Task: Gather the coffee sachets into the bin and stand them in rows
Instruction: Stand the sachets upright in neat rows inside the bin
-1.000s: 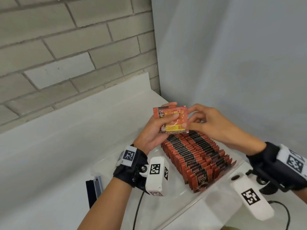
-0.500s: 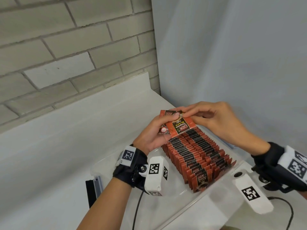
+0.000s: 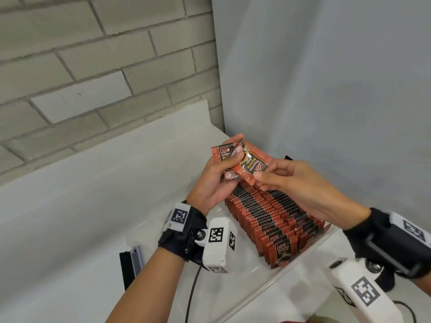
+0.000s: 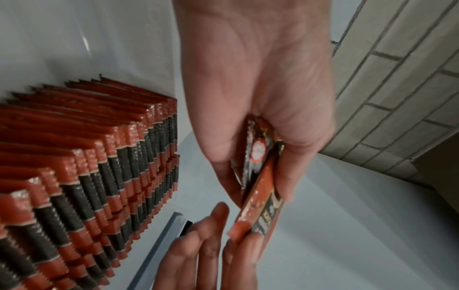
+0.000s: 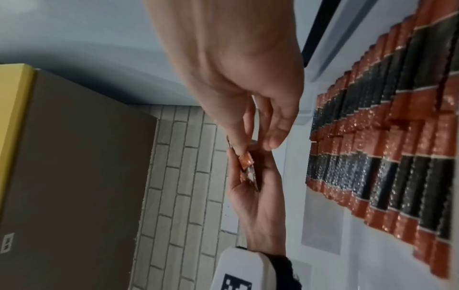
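Note:
My left hand (image 3: 229,160) holds a few red-and-black coffee sachets (image 3: 224,152) above the far end of the clear bin (image 3: 283,279). The front sachet (image 3: 253,164) lies tilted, printed face up. My right hand (image 3: 259,180) pinches its lower corner between thumb and fingers. Below, two rows of sachets (image 3: 268,216) stand on edge in the bin. In the left wrist view the held sachets (image 4: 259,160) sit between thumb and fingers, with the right fingers (image 4: 198,243) just beneath. The right wrist view shows the pinched sachet corner (image 5: 246,161) and the standing rows (image 5: 397,160).
The bin sits on a white counter (image 3: 93,206) in a corner between a brick wall (image 3: 93,66) and a pale grey panel (image 3: 326,89). A black-and-grey strip (image 3: 131,264) stands at the bin's left edge. A brown cardboard box (image 5: 74,166) appears in the right wrist view.
The front sachet has been turned from its yellow back to its printed face. My right hand moved from the sachet's top edge to its lower corner.

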`<state>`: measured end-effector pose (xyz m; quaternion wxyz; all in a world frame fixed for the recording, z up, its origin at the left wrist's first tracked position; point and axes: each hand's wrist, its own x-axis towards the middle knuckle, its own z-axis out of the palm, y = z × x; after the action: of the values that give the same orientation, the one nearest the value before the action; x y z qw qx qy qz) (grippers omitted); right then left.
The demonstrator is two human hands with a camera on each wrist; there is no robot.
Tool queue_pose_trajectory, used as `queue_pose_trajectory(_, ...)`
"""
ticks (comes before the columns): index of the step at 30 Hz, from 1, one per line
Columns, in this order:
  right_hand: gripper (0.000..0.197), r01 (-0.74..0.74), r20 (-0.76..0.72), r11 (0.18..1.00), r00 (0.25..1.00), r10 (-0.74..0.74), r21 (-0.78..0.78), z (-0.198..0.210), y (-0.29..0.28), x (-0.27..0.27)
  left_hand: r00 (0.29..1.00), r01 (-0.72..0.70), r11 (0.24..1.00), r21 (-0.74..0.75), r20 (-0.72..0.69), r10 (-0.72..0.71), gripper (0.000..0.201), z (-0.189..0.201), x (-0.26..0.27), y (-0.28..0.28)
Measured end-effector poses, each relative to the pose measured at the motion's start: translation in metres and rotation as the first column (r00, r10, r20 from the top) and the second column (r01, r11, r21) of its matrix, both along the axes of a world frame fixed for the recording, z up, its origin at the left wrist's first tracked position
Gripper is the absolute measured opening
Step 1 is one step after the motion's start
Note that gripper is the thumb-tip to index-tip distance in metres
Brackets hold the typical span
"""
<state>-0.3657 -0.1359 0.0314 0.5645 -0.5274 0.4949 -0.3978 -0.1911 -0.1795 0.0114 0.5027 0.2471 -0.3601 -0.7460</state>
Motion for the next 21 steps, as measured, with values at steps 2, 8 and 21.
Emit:
queue_pose_trajectory(2, 0.024, 0.021, 0.079, 1.0, 0.997, -0.022, 0.005, 0.001, 0.0, -0.001, 1.0, -0.006, 1.0, -0.002, 0.0, 0.006, 0.039, 0.001, -0.001, 0.0)
queue_pose_trajectory(8, 0.018, -0.154, -0.087, 0.983, 0.986, 0.145, -0.103, 0.012, 0.009, -0.023, 0.999, -0.032, 0.998, 0.063, -0.027, 0.034, 0.029, 0.006, -0.001, 0.001)
queue_pose_trajectory(21, 0.007, -0.739, -0.758, 0.67, 0.398, 0.517, 0.069, 0.001, 0.023, -0.049, 0.995, -0.079, 0.99, 0.116, -0.048, 0.085, 0.027, 0.011, -0.003, 0.004)
